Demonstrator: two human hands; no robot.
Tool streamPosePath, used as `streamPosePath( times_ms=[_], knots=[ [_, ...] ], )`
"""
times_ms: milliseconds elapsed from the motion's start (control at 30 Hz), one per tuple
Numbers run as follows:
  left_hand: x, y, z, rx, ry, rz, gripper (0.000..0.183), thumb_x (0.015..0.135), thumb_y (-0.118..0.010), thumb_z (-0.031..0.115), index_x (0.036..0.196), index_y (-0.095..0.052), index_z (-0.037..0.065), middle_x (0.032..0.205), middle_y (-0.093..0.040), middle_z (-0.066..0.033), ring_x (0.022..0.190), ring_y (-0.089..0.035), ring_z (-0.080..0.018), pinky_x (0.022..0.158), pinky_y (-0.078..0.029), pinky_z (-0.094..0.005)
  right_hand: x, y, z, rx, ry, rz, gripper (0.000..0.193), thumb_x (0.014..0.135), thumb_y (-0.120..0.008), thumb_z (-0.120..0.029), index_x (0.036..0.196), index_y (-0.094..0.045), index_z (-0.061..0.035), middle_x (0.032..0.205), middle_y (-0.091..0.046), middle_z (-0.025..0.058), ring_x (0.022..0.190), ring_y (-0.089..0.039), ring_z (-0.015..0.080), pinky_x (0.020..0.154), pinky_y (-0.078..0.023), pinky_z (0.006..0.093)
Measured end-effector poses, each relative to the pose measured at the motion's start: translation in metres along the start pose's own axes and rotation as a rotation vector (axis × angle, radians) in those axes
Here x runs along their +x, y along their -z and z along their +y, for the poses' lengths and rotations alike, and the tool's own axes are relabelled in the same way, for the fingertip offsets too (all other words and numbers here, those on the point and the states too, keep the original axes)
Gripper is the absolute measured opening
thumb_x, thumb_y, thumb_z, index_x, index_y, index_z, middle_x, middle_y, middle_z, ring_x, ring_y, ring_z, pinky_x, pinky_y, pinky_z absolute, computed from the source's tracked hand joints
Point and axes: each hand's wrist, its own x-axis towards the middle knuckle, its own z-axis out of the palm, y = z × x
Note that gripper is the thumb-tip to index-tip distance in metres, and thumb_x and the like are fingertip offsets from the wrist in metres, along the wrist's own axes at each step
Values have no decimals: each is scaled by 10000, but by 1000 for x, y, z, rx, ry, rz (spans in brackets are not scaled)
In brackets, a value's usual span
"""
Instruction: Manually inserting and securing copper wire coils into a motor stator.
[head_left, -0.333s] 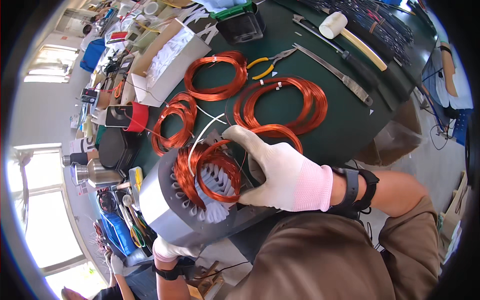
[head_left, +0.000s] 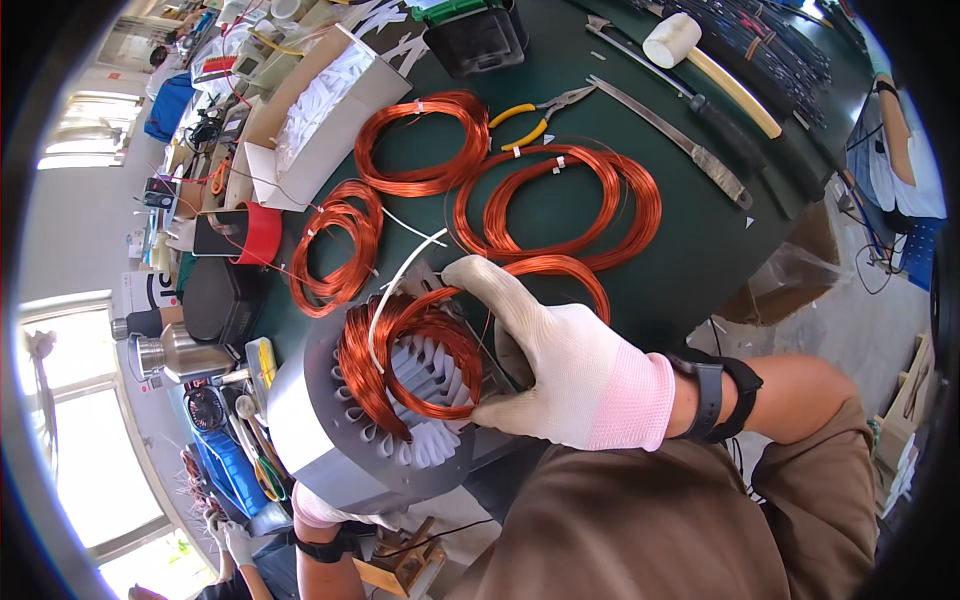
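A grey metal motor stator (head_left: pixel 315 400) stands close in front of me, with white slot liners (head_left: pixel 430 440) looping out around its bore. Reddish copper windings (head_left: pixel 365 365) fill part of its near end. My right hand (head_left: pixel 570 365), in a white glove with a pink cuff, holds a copper wire coil (head_left: pixel 440 408) at the stator's mouth, finger at its top and thumb at its lower side. A white sleeve (head_left: pixel 405 290) sticks up from the windings. Against the stator's lower side is my gloved left hand (head_left: pixel 330 507); its fingers are hidden beneath the housing.
On the green table (head_left: pixel 420 225) lie several copper coils (head_left: pixel 425 145), yellow-handled pliers (head_left: pixel 540 115), a metal blade (head_left: pixel 665 140) and a white-headed mallet (head_left: pixel 672 42). A box of white strips (head_left: pixel 330 110) stands left, beside a steel bottle (head_left: pixel 185 350). Another person's gloved hands (head_left: pixel 235 540) show lower left.
The view has shifted slightly, and the stator appears a little further left and lower. My right hand keeps its hold on the copper wire coil.
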Motion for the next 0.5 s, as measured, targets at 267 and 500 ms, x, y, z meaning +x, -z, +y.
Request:
streamPosePath(
  times_ms=[267,500],
  knots=[
    [13,7,17,125,-118,-1,686,687,-956,354,1283,-715,112,1226,-733,-41,1132,-676,-271,986,-537,-396,-4,-12,0,76,-24,49,1025,741,-841,-54,1597,-278,-73,682,-538,58,616,-604,180,613,-492,325],
    [29,10,34,226,-248,4,673,696,-956,341,1280,-717,109,1229,-732,-42,1130,-679,-272,986,-539,-397,-9,-24,3,-4,147,146,991,772,-833,-43,1584,-266,-36,847,-674,167,798,-715,388,703,-554,420]
  ],
)
